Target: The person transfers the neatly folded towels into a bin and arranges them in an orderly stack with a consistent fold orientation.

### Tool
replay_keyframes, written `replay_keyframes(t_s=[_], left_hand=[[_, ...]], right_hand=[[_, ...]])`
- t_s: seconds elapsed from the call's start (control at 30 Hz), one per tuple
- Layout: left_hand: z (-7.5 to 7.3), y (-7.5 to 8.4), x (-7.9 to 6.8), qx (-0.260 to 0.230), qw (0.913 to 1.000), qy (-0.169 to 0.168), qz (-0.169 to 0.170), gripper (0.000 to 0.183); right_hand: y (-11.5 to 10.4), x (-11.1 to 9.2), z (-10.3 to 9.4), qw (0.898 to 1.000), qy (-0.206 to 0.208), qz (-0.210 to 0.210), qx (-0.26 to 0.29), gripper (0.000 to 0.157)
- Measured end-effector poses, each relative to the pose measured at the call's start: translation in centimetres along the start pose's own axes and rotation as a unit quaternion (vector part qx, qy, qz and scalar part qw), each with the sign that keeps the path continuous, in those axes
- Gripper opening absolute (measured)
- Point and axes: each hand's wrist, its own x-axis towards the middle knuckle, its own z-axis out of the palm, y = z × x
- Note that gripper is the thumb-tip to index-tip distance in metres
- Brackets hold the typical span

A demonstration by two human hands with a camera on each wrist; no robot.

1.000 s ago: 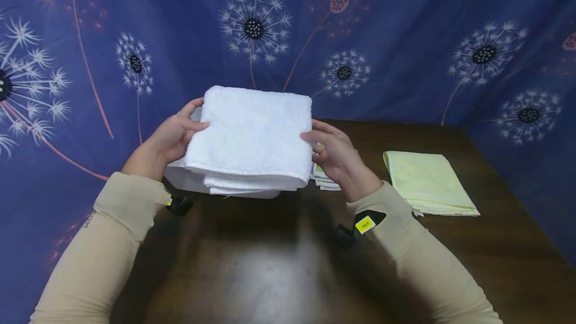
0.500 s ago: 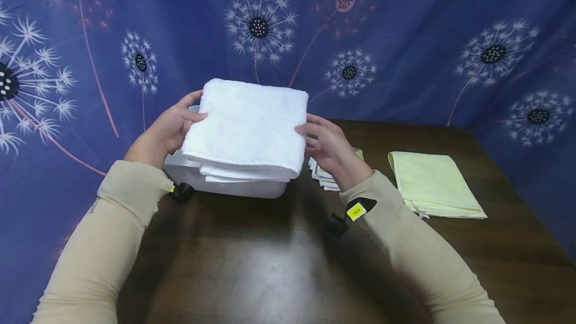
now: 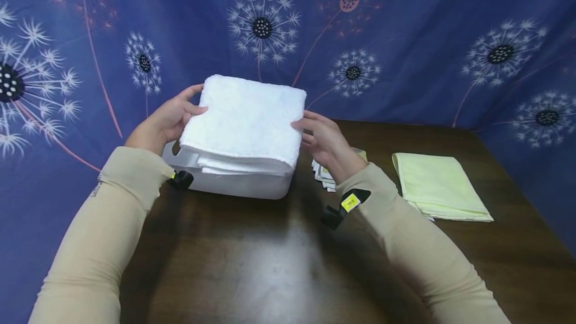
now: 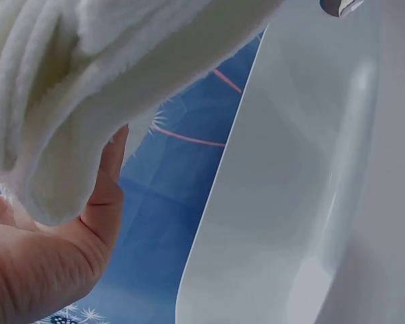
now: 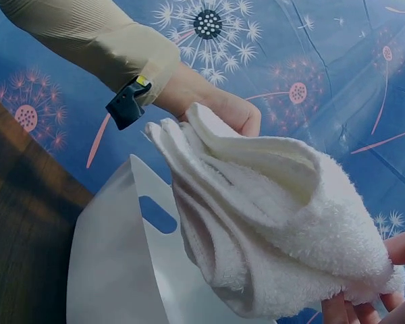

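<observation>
A folded white terry towel [image 3: 245, 116] is held up between both hands, over a whitish plastic bin [image 3: 238, 185]. At the towel's left edge, my left hand [image 3: 168, 116] grips it with the thumb on top and fingers beneath. My right hand [image 3: 326, 139] pinches the opposite edge. In the right wrist view the towel [image 5: 277, 223] shows several loose folded layers, and an oval handle hole is visible in the bin's [image 5: 101, 256] wall. The left wrist view has the towel [image 4: 142, 74] in the left hand [image 4: 61, 250], beside the bin's smooth wall [image 4: 277, 162]. The towel covers most of the bin's opening.
On the dark wooden table [image 3: 270, 264], a folded pale yellow cloth [image 3: 441, 186] lies to the right. A small stack of folded white and yellowish cloths [image 3: 325, 176] is partly hidden behind the right hand. A blue curtain [image 3: 288, 24] with dandelion prints hangs behind the table.
Both hands have lifted the towel slightly and shifted it a little left, exposing more of the bin's front. The head view has turned slightly left. Both grips stay the same.
</observation>
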Motion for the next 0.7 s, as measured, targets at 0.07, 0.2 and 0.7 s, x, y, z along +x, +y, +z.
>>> replay_keyframes(t_s=[0.07,0.2,0.7], left_hand=[[-0.2,0.1,0.1,0.004,1.0,0.0,-0.001,0.068],[-0.7,0.4,0.3,0.004,1.0,0.0,-0.002,0.068],[-2.3,0.8,1.0,0.031,0.9993,-0.021,0.001,0.07]], right_hand=[[0.0,0.2,0.2,1.0,0.003,0.002,0.0,0.055],[0.1,0.7,0.6,1.0,0.006,0.006,0.001,0.056],[0.2,1.9,1.5,1.0,0.001,0.026,0.006,0.056]])
